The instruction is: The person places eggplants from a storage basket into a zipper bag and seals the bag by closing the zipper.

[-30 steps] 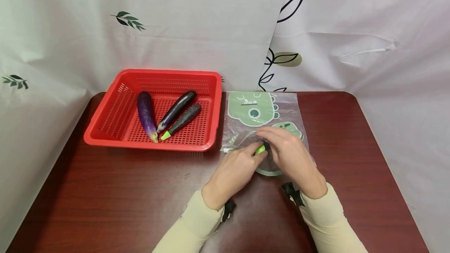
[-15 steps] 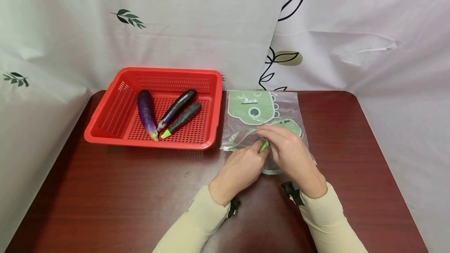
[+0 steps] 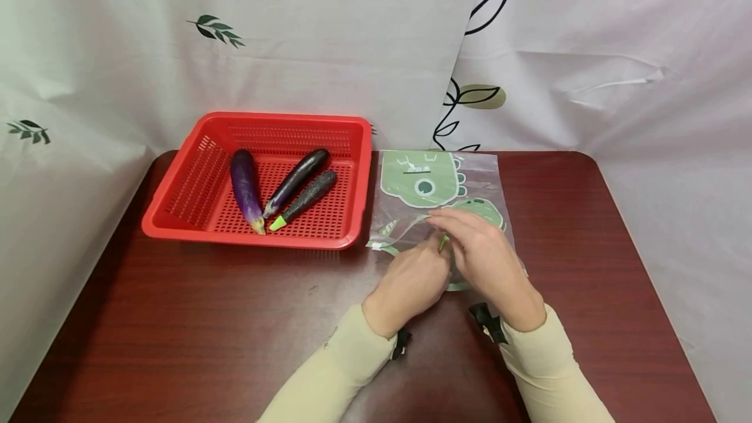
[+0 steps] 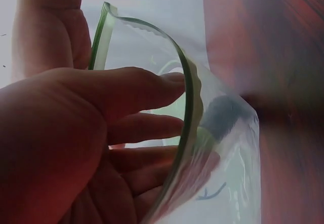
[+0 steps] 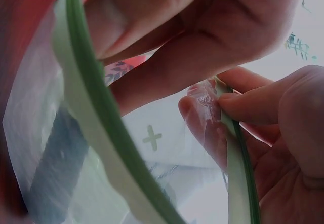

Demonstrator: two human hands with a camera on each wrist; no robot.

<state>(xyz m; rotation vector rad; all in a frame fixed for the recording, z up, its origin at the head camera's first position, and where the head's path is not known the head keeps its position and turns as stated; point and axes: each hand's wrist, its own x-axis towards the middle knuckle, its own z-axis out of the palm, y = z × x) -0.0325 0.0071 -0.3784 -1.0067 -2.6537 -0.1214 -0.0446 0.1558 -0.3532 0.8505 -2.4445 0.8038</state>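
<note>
Right of centre in the head view, the right hand (image 3: pixel 490 266) pinches the mouth of a clear plastic bag (image 3: pixel 423 181) printed with green figures. The left hand (image 3: pixel 410 282) reaches into that mouth toward a dark vegetable (image 4: pixel 224 116) with a green end — whether its fingers grip the stem I cannot tell. The vegetable lies inside the bag, seen through the film in the left wrist view; from above, both hands hide all but a green sliver.

A red basket (image 3: pixel 200 234) sits in the left half of the frame, just beside the bag's left edge. It holds a purple eggplant (image 3: pixel 244 185), a darker eggplant (image 3: pixel 297 181) and a speckled green-ended vegetable (image 3: pixel 308 198). A leaf-printed white curtain (image 3: pixel 329 38) rises behind the brown bench (image 3: pixel 264 318), across the upper frame.
</note>
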